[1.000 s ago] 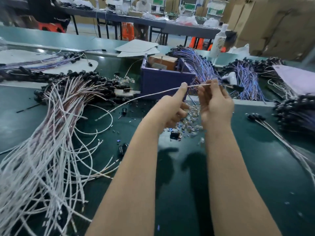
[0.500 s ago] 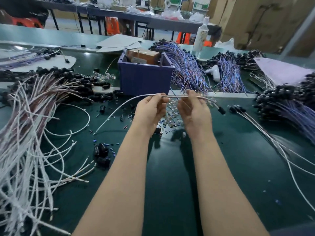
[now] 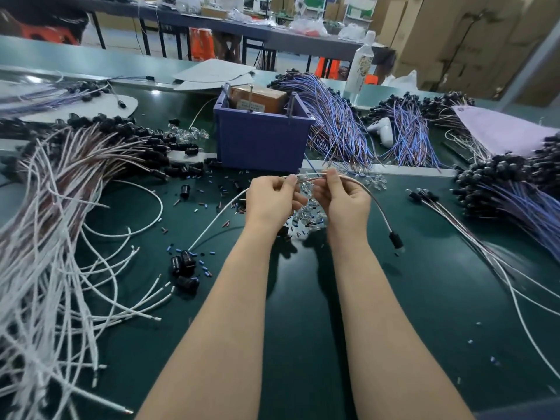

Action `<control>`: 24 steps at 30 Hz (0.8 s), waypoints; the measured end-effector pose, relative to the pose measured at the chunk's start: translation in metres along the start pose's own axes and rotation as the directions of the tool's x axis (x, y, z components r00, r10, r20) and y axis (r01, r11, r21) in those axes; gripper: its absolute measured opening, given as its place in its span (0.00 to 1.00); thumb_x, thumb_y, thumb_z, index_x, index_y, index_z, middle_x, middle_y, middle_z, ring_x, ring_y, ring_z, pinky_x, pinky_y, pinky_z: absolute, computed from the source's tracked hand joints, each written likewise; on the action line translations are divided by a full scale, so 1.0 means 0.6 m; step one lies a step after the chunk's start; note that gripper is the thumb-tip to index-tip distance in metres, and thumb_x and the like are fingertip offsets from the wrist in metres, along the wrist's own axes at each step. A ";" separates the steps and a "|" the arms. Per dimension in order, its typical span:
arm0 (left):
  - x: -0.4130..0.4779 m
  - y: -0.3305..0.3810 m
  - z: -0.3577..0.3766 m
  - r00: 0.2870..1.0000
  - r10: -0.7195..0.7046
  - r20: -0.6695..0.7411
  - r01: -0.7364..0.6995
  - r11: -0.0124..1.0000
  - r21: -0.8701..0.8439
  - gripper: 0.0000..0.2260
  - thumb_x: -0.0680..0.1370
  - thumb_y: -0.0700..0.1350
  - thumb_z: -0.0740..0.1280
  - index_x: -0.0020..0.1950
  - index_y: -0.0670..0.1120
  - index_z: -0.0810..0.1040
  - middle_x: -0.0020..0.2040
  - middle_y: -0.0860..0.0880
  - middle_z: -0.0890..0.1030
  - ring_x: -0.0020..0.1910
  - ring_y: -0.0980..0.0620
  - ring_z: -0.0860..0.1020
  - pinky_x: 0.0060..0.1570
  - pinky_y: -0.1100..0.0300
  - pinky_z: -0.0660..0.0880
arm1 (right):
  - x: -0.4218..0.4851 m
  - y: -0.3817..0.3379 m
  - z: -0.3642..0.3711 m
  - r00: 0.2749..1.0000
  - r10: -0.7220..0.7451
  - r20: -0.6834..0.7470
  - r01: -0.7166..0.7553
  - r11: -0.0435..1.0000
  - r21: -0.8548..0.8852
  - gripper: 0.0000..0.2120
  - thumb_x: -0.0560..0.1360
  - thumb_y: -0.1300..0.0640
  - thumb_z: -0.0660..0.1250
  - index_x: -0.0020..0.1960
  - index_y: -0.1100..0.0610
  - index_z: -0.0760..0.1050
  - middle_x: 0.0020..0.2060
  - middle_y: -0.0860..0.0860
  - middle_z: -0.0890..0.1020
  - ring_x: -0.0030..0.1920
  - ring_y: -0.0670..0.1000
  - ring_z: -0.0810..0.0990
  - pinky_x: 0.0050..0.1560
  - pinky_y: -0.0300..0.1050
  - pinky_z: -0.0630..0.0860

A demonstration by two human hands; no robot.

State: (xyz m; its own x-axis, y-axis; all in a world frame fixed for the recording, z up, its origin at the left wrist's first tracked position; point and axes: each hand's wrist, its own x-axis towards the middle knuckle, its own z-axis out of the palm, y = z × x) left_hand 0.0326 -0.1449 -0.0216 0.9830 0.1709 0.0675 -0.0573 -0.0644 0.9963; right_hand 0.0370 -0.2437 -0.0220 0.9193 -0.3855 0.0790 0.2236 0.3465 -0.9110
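Workbench (image 3: 303,328) with a dark green top carries a sprawling bundle of white leads (image 3: 45,237) at the left and a purple bin (image 3: 260,144) beyond the hands. Above a small heap of clear LEDs (image 3: 306,213), the left hand (image 3: 269,201) and the right hand (image 3: 345,201), close together, each pinch one thin white lead (image 3: 375,201) between thumb and fingertips. It arcs between them, its black cap (image 3: 395,240) hanging at the right. It should be light, limp and slightly springy, so it is best held near the cap rather than midway.
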 end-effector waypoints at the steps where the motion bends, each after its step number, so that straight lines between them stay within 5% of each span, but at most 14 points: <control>1: 0.000 0.001 0.001 1.000 -0.002 -0.009 0.002 1.000 -0.001 0.15 0.81 0.45 0.62 0.35 0.45 0.77 0.27 0.52 0.79 0.22 0.63 0.72 0.32 0.65 0.71 | 0.000 0.000 0.000 1.000 0.001 -0.008 -0.001 1.000 0.007 0.13 0.79 0.62 0.64 0.35 0.60 0.75 0.27 0.50 0.79 0.28 0.44 0.77 0.33 0.34 0.77; 6: -0.002 0.001 0.003 0.999 -0.011 -0.040 0.013 0.999 0.036 0.15 0.81 0.45 0.61 0.35 0.45 0.76 0.29 0.50 0.80 0.23 0.61 0.73 0.36 0.61 0.73 | -0.002 0.000 0.001 0.999 0.002 -0.038 -0.002 1.000 0.007 0.12 0.79 0.62 0.63 0.36 0.60 0.75 0.27 0.48 0.79 0.27 0.42 0.77 0.33 0.33 0.77; 12: 0.011 -0.005 -0.037 0.938 -0.092 -0.335 0.068 0.994 -0.082 0.11 0.80 0.41 0.60 0.40 0.45 0.77 0.38 0.48 0.82 0.36 0.53 0.77 0.45 0.57 0.77 | 0.016 -0.022 -0.035 0.978 0.064 -0.200 -0.024 0.980 0.197 0.11 0.79 0.61 0.62 0.38 0.59 0.73 0.23 0.46 0.80 0.25 0.41 0.78 0.30 0.33 0.76; 15: 0.001 0.003 -0.024 0.967 -0.010 -0.255 0.023 0.999 0.045 0.08 0.77 0.39 0.62 0.51 0.45 0.80 0.47 0.47 0.82 0.42 0.52 0.76 0.47 0.58 0.74 | 0.014 -0.018 -0.028 0.977 0.108 -0.185 -0.061 0.968 0.245 0.10 0.79 0.61 0.62 0.39 0.60 0.74 0.24 0.47 0.80 0.26 0.42 0.79 0.31 0.33 0.77; 19: -0.004 0.006 -0.020 0.965 0.133 -0.225 -0.085 0.974 0.210 0.07 0.77 0.43 0.63 0.50 0.47 0.80 0.52 0.47 0.80 0.47 0.51 0.78 0.50 0.58 0.75 | 0.015 -0.019 -0.026 0.965 0.174 -0.196 -0.101 0.936 0.337 0.10 0.79 0.61 0.62 0.40 0.60 0.74 0.24 0.48 0.80 0.26 0.42 0.79 0.30 0.34 0.78; 22: -0.009 0.010 -0.017 0.911 0.308 -0.273 -0.254 0.943 0.216 0.05 0.78 0.43 0.64 0.50 0.45 0.79 0.52 0.50 0.73 0.41 0.57 0.76 0.42 0.73 0.71 | 0.017 -0.020 -0.031 0.956 0.220 -0.196 -0.121 0.899 0.420 0.10 0.80 0.61 0.62 0.40 0.61 0.74 0.23 0.48 0.80 0.24 0.42 0.78 0.28 0.33 0.77; 24: -0.013 0.014 -0.014 0.887 0.367 -0.280 -0.303 0.921 0.247 0.05 0.78 0.44 0.64 0.46 0.45 0.78 0.44 0.52 0.74 0.36 0.60 0.74 0.37 0.73 0.68 | 0.018 -0.020 -0.031 0.950 0.246 -0.190 -0.135 0.877 0.462 0.10 0.79 0.61 0.62 0.40 0.62 0.74 0.22 0.49 0.79 0.23 0.42 0.77 0.27 0.33 0.76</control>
State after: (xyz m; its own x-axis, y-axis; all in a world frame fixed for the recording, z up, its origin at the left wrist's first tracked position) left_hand 0.0230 -0.1384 -0.0135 0.8021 0.4036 0.4403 -0.3072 -0.3534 0.8836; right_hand 0.0384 -0.2679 -0.0175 0.8675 -0.4431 -0.2262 0.2213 0.7508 -0.6224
